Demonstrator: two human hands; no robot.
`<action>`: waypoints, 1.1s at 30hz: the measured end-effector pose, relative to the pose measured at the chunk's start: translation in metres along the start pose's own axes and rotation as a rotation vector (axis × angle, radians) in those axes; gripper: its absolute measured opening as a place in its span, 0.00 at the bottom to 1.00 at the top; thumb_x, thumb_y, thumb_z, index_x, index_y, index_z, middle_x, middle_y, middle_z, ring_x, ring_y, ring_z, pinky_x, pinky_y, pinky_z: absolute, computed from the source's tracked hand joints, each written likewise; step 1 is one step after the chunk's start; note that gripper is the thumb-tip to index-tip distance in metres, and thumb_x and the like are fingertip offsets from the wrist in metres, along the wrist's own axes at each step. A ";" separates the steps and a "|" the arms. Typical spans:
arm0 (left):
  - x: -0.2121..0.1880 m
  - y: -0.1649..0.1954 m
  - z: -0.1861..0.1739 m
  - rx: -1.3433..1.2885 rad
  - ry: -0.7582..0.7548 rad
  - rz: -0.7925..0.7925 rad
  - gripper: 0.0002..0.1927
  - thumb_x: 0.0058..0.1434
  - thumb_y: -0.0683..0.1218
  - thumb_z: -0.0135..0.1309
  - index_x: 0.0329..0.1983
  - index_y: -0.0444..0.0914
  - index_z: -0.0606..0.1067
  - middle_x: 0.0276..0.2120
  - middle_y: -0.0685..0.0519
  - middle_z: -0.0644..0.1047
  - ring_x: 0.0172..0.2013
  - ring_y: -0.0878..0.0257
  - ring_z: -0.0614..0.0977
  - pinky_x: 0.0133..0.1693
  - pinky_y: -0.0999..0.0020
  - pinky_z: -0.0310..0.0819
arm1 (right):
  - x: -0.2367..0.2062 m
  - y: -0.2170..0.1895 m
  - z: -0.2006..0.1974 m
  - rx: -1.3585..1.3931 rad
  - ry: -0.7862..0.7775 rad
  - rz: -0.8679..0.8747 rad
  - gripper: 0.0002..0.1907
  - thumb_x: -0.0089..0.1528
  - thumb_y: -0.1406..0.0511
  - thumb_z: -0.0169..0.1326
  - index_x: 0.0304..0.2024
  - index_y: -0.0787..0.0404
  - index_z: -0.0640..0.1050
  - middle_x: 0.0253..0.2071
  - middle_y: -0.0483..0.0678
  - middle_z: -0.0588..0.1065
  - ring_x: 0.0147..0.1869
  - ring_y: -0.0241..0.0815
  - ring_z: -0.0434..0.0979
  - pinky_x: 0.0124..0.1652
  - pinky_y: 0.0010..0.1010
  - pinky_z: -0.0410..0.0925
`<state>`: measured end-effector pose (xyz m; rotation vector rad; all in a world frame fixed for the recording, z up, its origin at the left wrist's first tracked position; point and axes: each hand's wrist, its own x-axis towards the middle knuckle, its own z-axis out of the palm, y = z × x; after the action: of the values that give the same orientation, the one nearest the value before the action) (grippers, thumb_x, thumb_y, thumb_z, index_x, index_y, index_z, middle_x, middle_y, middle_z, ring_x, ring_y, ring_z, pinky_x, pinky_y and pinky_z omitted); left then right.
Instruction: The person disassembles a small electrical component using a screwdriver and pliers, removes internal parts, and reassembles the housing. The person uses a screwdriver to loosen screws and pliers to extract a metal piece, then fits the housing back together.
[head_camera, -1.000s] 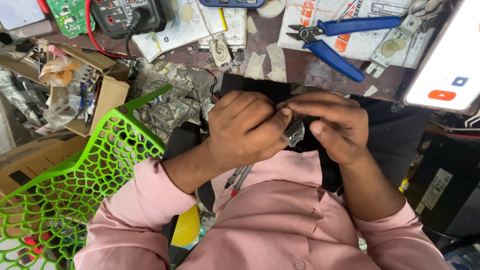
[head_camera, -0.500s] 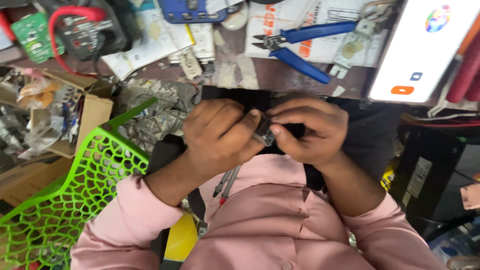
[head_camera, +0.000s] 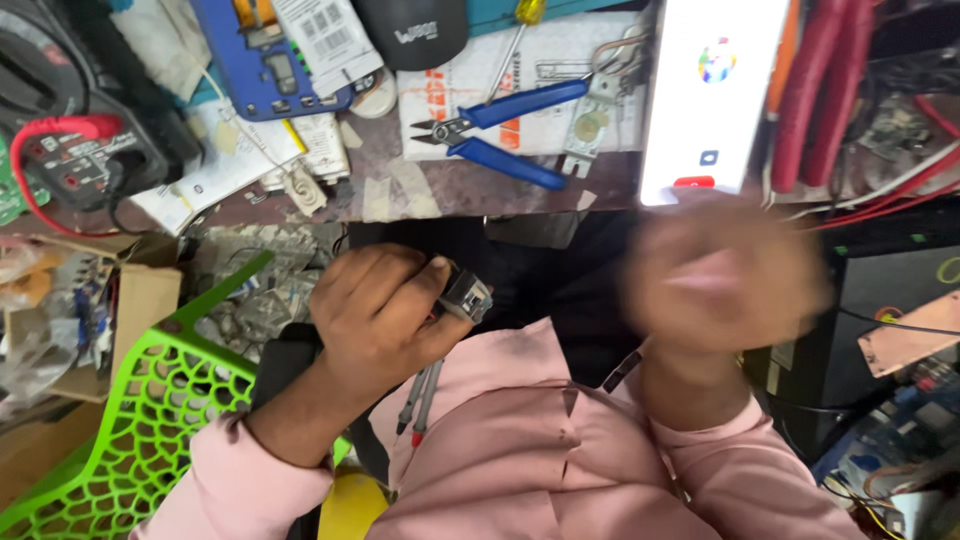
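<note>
My left hand (head_camera: 385, 315) is closed around a small grey and black part (head_camera: 465, 295), which sticks out between thumb and forefinger in front of my chest. Two thin red-tipped probes (head_camera: 420, 400) hang down from under that hand against my pink shirt. My right hand (head_camera: 725, 280) is off to the right, apart from the part, and heavily blurred; whether its fingers hold anything is unclear.
The cluttered bench edge holds blue-handled cutters (head_camera: 500, 125), a lit white phone screen (head_camera: 710, 90), red-handled pliers (head_camera: 815, 90), a black mouse (head_camera: 410, 30) and a multimeter with a red lead (head_camera: 70, 150). A green lattice chair (head_camera: 130, 430) stands at lower left.
Both hands were together on the small part. My right hand has now let go and swung out to the right, while the left keeps hold of it.
</note>
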<state>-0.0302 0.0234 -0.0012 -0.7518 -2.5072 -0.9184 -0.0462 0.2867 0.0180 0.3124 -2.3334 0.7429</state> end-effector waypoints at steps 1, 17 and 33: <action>0.000 0.001 0.000 -0.001 -0.003 -0.002 0.13 0.53 0.44 0.67 0.37 0.36 0.77 0.32 0.50 0.76 0.34 0.54 0.80 0.37 0.61 0.73 | 0.008 0.012 -0.011 -0.234 0.097 0.056 0.04 0.70 0.73 0.64 0.45 0.67 0.80 0.42 0.52 0.81 0.46 0.48 0.80 0.44 0.32 0.70; 0.002 0.008 -0.016 -0.042 0.028 0.020 0.09 0.56 0.41 0.66 0.37 0.36 0.78 0.49 0.51 0.82 0.48 0.58 0.85 0.44 0.63 0.77 | 0.025 0.086 -0.036 -0.327 -0.328 0.413 0.23 0.62 0.70 0.52 0.60 0.65 0.75 0.47 0.57 0.77 0.48 0.55 0.79 0.52 0.43 0.71; -0.024 -0.015 -0.021 -0.086 0.015 -0.046 0.21 0.57 0.44 0.66 0.53 0.38 0.77 0.48 0.51 0.79 0.48 0.54 0.82 0.51 0.58 0.78 | -0.095 0.067 -0.108 1.649 -0.941 1.271 0.41 0.52 0.70 0.55 0.69 0.73 0.62 0.43 0.63 0.75 0.35 0.43 0.77 0.35 0.30 0.68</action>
<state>-0.0169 -0.0084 -0.0054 -0.7127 -2.4951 -1.0498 0.0549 0.4070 -0.0061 -0.3478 -1.6252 3.6456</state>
